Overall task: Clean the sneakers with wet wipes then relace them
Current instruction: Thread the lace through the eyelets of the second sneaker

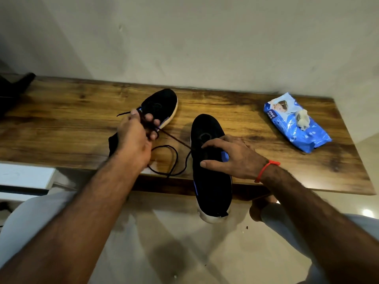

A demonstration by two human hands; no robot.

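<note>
Two black sneakers with pale soles lie on a wooden table point(61, 119). The left sneaker point(160, 105) points toward the wall. My left hand point(133, 136) pinches a black shoelace point(166, 158) above it; the lace stretches taut to the right sneaker point(207, 185) and loops loosely on the table edge. The right sneaker's heel hangs over the table's front edge. My right hand point(231, 154) rests on this sneaker's middle, fingers spread across the lacing area.
A blue pack of wet wipes point(297, 124) lies at the table's right with crumpled used wipes point(302, 119) on top. A dark object point(14, 93) sits at the far left. Wall directly behind the table; pale floor and my knees below.
</note>
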